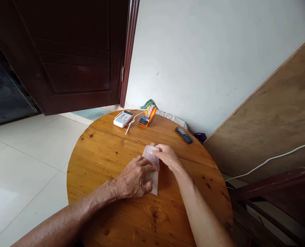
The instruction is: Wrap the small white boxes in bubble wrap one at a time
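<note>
Wrap (155, 180) lies mid-table (111, 219), folded round something I can't make out. My left hand (134, 178) presses flat on its near part, not clenched; my right hand (166, 156) pinches the far end. Tape (147, 116) sits far off, so fetching it would call for one hand holding the fold.

Soft, even daylight, faint shadows; sharp centre, wide-angle bending at the edges.

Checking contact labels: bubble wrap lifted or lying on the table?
Lying flat on the table. The left hand presses the bubble wrap down; the right hand touches its top end.
</note>
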### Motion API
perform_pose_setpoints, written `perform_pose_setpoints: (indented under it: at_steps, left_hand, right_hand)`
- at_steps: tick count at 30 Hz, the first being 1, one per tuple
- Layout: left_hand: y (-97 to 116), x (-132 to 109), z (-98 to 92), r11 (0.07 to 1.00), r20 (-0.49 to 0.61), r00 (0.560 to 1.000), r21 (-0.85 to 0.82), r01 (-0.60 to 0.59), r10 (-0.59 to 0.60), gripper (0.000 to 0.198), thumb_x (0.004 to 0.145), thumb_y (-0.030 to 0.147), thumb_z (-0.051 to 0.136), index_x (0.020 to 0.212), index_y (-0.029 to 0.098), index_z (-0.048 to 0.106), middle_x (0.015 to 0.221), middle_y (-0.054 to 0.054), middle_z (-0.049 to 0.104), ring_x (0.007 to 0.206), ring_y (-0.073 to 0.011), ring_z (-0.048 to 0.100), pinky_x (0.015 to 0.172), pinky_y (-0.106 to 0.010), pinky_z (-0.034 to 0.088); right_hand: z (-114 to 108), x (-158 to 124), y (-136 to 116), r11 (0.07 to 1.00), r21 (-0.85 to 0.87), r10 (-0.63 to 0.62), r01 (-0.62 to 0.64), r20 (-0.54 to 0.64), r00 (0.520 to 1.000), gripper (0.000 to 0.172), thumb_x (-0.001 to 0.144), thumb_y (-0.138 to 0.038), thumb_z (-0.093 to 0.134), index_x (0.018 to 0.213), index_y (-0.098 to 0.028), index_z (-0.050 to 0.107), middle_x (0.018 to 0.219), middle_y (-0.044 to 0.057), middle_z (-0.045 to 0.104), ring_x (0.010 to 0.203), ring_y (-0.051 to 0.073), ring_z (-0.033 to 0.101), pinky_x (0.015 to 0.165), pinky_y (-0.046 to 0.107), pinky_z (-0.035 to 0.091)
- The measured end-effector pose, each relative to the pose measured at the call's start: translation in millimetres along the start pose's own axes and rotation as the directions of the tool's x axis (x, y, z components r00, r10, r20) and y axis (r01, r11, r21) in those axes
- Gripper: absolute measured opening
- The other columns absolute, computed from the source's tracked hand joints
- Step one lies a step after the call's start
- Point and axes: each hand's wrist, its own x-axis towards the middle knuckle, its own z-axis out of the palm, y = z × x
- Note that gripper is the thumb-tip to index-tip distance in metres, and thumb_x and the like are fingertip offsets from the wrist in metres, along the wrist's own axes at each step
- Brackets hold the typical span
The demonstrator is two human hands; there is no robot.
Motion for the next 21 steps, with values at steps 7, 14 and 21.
perform_pose_setpoints:
  at_steps: [7, 14, 21]
  left_hand:
    - [7, -2, -4.9, 0.994, 0.010, 1.000, 0.105, -0.024, 0.023, 0.039, 0.075, 0.017, 0.059, 0.114, 0.018, 0.065, 0.122, -0.010, 0.064, 0.107, -0.0280, 0.051, 0.095, -0.044, 0.044]
    - [14, 0, -8.3, 0.993, 0.069, 0.997, 0.114, 0.019, -0.027, 0.027, 0.077, 0.015, 0.057, 0.102, 0.018, 0.067, 0.095, -0.007, 0.069, 0.092, -0.0239, 0.053, 0.087, -0.037, 0.046]
    - [4, -2, 1.1, 0.988, 0.034, 0.998, 0.146, 0.044, -0.049, 0.021, 0.079, 0.014, 0.056, 0.095, 0.019, 0.067, 0.094, -0.006, 0.069, 0.089, -0.0219, 0.054, 0.086, -0.034, 0.046]
  right_hand:
    - [12, 2, 9, 0.981, 0.089, -0.162, 0.171, -0.095, 0.982, 0.017, 0.058, -0.034, 0.065, 0.063, -0.020, 0.056, 0.060, -0.005, 0.053, 0.059, 0.013, 0.044, 0.056, 0.024, 0.035]
    - [17, 1, 6, 0.965, 0.154, -0.190, 0.211, -0.140, 0.972, 0.020, 0.062, -0.033, 0.063, 0.060, -0.022, 0.047, 0.057, -0.007, 0.041, 0.055, 0.010, 0.034, 0.051, 0.022, 0.030]
    - [-5, -26, -28, 0.943, 0.124, -0.305, 0.308, -0.041, 0.951, 0.025, 0.069, -0.036, 0.065, 0.064, -0.021, 0.046, 0.058, -0.008, 0.036, 0.055, 0.009, 0.032, 0.051, 0.021, 0.026]
